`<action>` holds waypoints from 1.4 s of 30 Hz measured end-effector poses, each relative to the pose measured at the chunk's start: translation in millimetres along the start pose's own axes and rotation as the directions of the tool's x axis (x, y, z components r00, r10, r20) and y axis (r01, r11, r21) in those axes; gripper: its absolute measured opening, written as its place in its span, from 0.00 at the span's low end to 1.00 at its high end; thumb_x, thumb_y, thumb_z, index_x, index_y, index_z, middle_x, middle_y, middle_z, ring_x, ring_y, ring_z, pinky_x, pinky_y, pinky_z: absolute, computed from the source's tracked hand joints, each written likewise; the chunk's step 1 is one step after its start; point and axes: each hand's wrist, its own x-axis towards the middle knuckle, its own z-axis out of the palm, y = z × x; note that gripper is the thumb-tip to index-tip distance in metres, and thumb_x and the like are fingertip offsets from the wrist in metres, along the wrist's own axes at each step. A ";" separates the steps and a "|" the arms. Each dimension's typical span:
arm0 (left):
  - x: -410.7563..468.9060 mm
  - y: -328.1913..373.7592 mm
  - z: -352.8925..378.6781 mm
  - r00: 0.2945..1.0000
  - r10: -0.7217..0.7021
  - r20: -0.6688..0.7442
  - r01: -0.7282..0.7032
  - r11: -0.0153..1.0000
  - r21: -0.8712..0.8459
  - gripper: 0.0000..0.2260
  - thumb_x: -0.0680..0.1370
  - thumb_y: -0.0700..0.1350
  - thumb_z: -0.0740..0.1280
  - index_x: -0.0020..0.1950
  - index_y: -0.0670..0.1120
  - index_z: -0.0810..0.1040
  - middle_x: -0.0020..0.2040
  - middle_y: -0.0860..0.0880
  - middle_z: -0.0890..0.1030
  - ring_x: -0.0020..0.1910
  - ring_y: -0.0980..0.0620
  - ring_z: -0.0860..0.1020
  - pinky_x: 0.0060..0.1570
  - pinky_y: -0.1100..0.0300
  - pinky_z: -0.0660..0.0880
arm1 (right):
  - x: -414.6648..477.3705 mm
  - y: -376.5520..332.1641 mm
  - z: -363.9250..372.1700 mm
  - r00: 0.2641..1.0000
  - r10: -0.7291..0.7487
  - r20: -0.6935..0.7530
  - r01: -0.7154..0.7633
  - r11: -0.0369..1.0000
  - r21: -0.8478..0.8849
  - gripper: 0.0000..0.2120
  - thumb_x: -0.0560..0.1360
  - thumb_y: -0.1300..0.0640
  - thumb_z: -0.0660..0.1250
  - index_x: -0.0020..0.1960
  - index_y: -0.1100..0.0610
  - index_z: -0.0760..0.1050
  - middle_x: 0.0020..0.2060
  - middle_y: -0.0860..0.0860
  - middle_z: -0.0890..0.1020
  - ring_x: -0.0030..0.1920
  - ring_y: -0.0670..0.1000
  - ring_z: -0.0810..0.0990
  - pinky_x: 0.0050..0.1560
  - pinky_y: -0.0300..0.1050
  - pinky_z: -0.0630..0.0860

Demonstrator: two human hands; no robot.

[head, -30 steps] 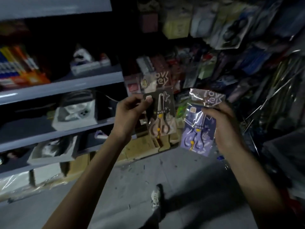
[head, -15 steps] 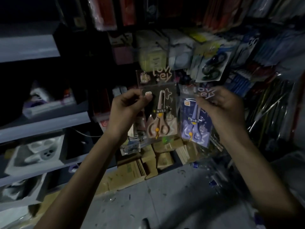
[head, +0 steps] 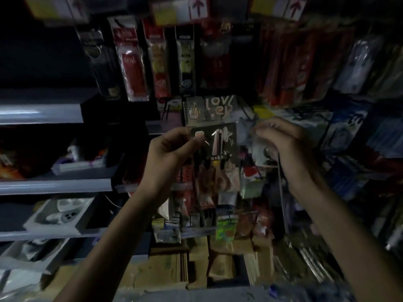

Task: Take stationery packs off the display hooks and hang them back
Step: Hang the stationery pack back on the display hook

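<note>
The scissors pack hung from the left hand, pinched at its top left corner between the thumb and the bent forefinger. The card dangled below and to the right of that pinch, printed face toward the person. Taking it by a corner left the rest of the top edge free. I judge this kept the hanging hole clear for a hook, though the hole itself could not be made out.

Just above the pinch and farther back, a matching pack with a mug drawn on its header hung on the display. It probably marked the row where the held one belonged.

To the right of the pinch, near but not touching, the right hand had its fingers curled down over a second pack. That pack was clear-wrapped and too blurred to read. The hand was closed round it, but how firmly could not be told. It sat level with the left-hand grip and close to the display, as if bringing its pack to a hook first while the left hand waited. No hook showed plainly.

Above both grips hung long red pencil packs. Left of the left-hand grip ran grey shelves, and far below lay cardboard boxes.
</note>
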 end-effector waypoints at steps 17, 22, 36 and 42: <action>47.0 97.6 -34.9 0.988 0.149 -0.041 -0.144 0.984 0.105 0.10 0.80 0.43 0.71 0.60 0.42 0.80 0.52 0.38 0.84 0.55 0.35 0.83 0.57 0.36 0.79 | 71.3 -93.7 38.0 0.952 -0.255 0.168 0.238 0.964 0.116 0.05 0.76 0.54 0.75 0.42 0.53 0.86 0.35 0.48 0.86 0.39 0.46 0.85 0.43 0.41 0.79; 79.6 135.7 -60.9 0.971 0.241 -0.009 -0.238 0.963 0.129 0.12 0.81 0.49 0.67 0.58 0.43 0.81 0.53 0.42 0.86 0.54 0.39 0.84 0.57 0.37 0.80 | 92.4 -125.0 63.3 0.942 -0.324 0.089 0.310 0.940 0.140 0.06 0.76 0.55 0.74 0.41 0.54 0.85 0.34 0.49 0.84 0.39 0.45 0.84 0.39 0.34 0.77; 191.9 217.7 -90.5 0.921 0.369 -0.123 -0.360 0.929 0.089 0.07 0.78 0.46 0.73 0.52 0.43 0.85 0.43 0.47 0.87 0.39 0.55 0.85 0.39 0.61 0.82 | 167.5 -215.3 104.1 0.970 -0.231 -0.074 0.242 0.921 0.306 0.05 0.74 0.55 0.76 0.43 0.56 0.86 0.41 0.53 0.88 0.46 0.51 0.88 0.53 0.47 0.78; 243.9 253.7 -106.0 0.491 0.857 0.154 -0.374 0.048 0.926 0.19 0.79 0.52 0.69 0.68 0.48 0.74 0.57 0.49 0.83 0.43 0.53 0.82 0.34 0.60 0.76 | 191.1 -237.3 95.2 0.971 -0.207 -0.122 0.237 0.915 0.327 0.05 0.72 0.55 0.77 0.41 0.55 0.84 0.37 0.53 0.87 0.36 0.52 0.84 0.39 0.41 0.76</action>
